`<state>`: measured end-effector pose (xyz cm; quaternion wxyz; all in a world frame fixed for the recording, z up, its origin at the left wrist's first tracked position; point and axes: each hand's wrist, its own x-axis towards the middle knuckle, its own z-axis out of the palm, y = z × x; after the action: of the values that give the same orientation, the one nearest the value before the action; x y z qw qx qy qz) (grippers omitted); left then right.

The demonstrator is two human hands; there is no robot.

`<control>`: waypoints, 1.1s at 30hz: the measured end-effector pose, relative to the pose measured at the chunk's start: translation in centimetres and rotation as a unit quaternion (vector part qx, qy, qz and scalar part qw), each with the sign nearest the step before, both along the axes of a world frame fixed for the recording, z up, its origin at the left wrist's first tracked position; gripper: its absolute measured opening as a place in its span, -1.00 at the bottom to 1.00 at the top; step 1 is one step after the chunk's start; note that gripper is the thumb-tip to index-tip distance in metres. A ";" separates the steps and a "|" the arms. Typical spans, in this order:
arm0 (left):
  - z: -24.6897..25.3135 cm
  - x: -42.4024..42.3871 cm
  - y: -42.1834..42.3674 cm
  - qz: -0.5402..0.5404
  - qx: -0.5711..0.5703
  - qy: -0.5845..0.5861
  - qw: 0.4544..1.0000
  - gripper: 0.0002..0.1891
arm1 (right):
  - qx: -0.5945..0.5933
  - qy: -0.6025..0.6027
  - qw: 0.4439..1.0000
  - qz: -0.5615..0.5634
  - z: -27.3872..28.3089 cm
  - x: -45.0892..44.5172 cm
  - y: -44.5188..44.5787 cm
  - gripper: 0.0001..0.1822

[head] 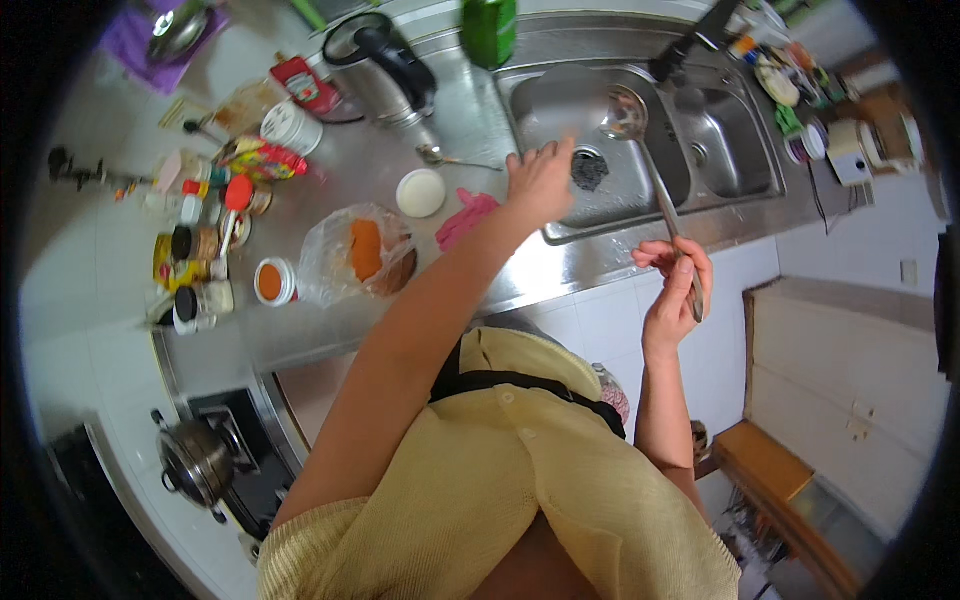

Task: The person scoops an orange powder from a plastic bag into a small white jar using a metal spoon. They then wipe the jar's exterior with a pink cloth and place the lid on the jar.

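Note:
My right hand (679,289) grips the handle of a long metal ladle (657,176), whose bowl is over the larger basin of the stainless steel sink (645,199). My left hand (541,180) reaches over that basin's left edge, fingers apart and somewhat blurred, with nothing seen in it. A blurred grey shape lies just beyond its fingers; I cannot tell what it is. Below the ladle's bowl, a dark mesh (589,169) covers the drain. A pink cloth (466,217) lies on the counter beside my left forearm.
Left of the sink are a metal spoon (457,160), a white lid (421,193), a plastic bag with orange powder (365,251), an open jar (274,281), an electric kettle (379,67) and several jars. A green bottle (489,34) stands behind. A pot (196,461) sits on the stove.

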<state>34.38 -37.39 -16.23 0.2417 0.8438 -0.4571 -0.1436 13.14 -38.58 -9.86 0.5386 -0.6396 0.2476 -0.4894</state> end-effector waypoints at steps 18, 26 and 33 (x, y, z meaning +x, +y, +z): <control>-0.1 0.5 32.8 0.412 -0.218 -0.053 0.883 -0.88 | -0.496 0.137 0.714 0.475 -6.4 12.5 4.4 -0.66; -4.9 2.2 39.4 0.576 -0.251 0.078 0.774 -0.89 | -0.609 0.194 0.562 0.524 -12.4 16.1 2.7 -0.58; -8.1 8.4 42.5 0.580 -0.328 0.112 0.737 -0.34 | -0.584 0.243 0.617 0.468 -10.7 17.1 2.9 -0.47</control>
<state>42.81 5.08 -24.34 0.5897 0.7916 0.1330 0.0896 30.27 -35.72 -20.56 0.1277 -0.9440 -0.3016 -0.0392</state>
